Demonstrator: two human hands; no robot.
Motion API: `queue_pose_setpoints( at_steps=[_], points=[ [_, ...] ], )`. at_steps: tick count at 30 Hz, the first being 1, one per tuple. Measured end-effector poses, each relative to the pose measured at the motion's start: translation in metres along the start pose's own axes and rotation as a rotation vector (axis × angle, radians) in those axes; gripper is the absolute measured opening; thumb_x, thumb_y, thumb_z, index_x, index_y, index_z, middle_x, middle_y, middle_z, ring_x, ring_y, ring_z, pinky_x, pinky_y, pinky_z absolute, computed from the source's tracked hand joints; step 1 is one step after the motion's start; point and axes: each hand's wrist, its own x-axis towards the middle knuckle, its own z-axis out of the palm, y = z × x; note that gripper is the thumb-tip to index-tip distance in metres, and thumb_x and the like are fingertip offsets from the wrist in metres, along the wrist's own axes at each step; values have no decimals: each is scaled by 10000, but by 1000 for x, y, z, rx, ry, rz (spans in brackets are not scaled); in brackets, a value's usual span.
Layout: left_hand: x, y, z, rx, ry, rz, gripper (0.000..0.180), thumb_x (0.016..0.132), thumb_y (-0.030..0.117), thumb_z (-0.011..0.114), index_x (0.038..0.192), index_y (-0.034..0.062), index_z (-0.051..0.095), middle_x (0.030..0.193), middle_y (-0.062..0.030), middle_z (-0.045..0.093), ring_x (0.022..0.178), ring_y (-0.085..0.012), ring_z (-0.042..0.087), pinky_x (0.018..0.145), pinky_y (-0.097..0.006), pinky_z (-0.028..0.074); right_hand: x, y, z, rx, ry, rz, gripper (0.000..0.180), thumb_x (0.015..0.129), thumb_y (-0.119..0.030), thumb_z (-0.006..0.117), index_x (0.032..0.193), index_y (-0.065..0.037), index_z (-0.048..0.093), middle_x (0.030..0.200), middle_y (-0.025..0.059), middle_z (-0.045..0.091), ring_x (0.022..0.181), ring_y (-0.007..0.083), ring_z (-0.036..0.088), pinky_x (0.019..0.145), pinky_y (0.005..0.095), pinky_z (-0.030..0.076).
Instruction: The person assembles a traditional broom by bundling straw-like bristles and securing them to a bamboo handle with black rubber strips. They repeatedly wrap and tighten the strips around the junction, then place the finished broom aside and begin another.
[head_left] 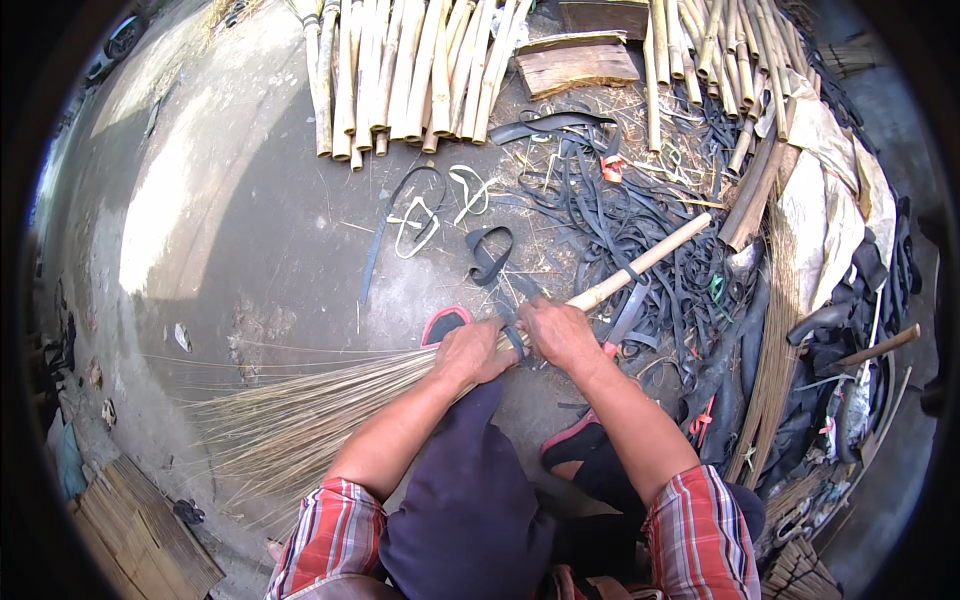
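A broom of thin, stiff straw-coloured bristles (310,405) lies slantwise across my knees, its pale bamboo handle (655,255) running up to the right. My left hand (472,352) is closed around the bristle bundle near its bound end. Just right of it, a black rubber strip (516,343) wraps the bundle. My right hand (558,332) is closed at the join of bristles and handle, with the strip at its fingertips; the fingers partly hide where it runs. A knife (628,316) with a reddish handle lies beside my right hand, under the bamboo handle.
Black rubber strips (610,210) lie heaped ahead and right. Cut bamboo poles (400,75) stand in a row at the far side, with more poles (730,50) at far right. A long bristle bundle (775,340) leans at right by pale sacking (825,200). Wooden slats (140,530) lie lower left.
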Motion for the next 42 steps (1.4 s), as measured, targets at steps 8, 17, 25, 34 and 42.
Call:
queue_pose_setpoints(
  at_steps=[8,17,25,34,42],
  points=[
    [22,-28,14,-180,-31,-54,853,760,543,849,1383,-4,651,1213,-278,738,1180,-410,707,1029,-470,534,-36,3,21,619,-56,174,215,1044,-244,571,1045,-29,589,922,257,651,956,486,652,818,564,498],
    [30,-38,18,-361,12,-83,925,707,548,909,1326,-94,662,1197,-303,737,1166,-359,722,1018,-405,534,-63,-42,84,793,242,463,211,1069,-246,565,1095,-37,541,935,259,628,927,513,631,805,570,485],
    [30,-20,19,-153,-10,-151,876,718,616,743,1307,-32,715,1192,-316,735,1165,-413,719,1020,-450,539,-59,-67,96,620,619,522,228,917,-116,755,1036,-25,583,923,160,599,799,347,630,733,468,513],
    [25,-13,15,-115,-31,-139,852,752,632,726,1314,-9,716,1217,-307,732,1197,-405,706,1046,-468,524,-46,-73,100,476,619,646,264,910,-134,721,1050,-15,532,1017,214,575,853,454,634,757,566,516],
    [21,-9,9,-48,-64,-65,837,794,589,731,1351,-32,666,1222,-313,723,1180,-426,701,1037,-478,529,-55,-35,74,368,355,437,283,911,-144,723,1091,-45,529,1054,219,572,914,476,645,754,574,531]
  ],
)
